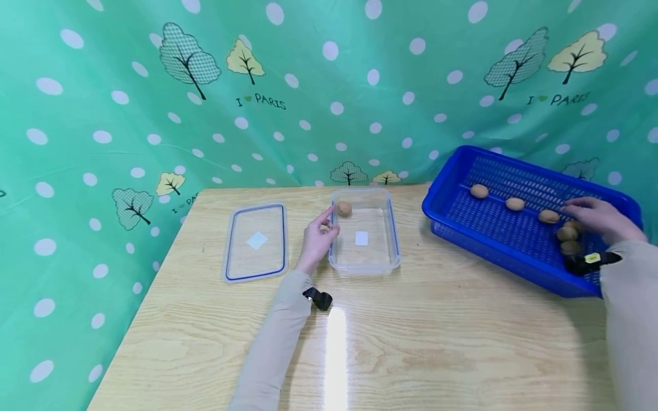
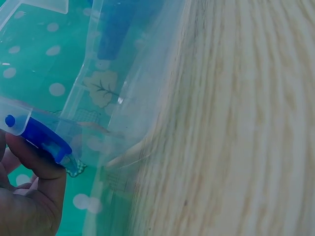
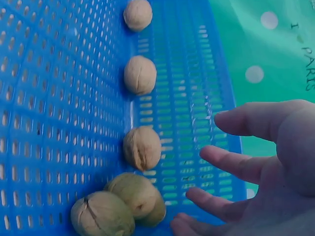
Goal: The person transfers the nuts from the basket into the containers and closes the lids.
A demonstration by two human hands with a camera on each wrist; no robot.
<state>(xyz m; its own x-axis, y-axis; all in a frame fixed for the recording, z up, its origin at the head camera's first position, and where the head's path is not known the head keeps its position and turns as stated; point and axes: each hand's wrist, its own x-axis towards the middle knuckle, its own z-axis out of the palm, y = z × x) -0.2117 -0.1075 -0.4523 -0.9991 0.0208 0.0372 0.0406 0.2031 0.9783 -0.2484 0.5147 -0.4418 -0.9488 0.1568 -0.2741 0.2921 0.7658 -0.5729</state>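
Note:
My left hand [image 1: 317, 240] holds the left rim of the clear plastic container [image 1: 390, 228]. In the left wrist view, its bent fingers [image 2: 49, 182] sit right at a blue-trimmed flap [image 2: 44, 137] on that edge. One walnut [image 1: 344, 209] lies inside, in the far left corner. Over at the right, my right hand [image 1: 598, 218] hovers within the blue basket [image 1: 493, 251], fingers spread and nothing between them. The right wrist view has several walnuts beside these fingers, including a single walnut [image 3: 142, 148] and a darker one [image 3: 103, 214] in a cluster.
A clear lid with a blue seal [image 1: 256, 242] lies flat on the wooden table [image 1: 437, 342], left of the container. Behind the table hangs a green dotted cloth [image 1: 329, 114]. The basket's raised walls surround the right hand.

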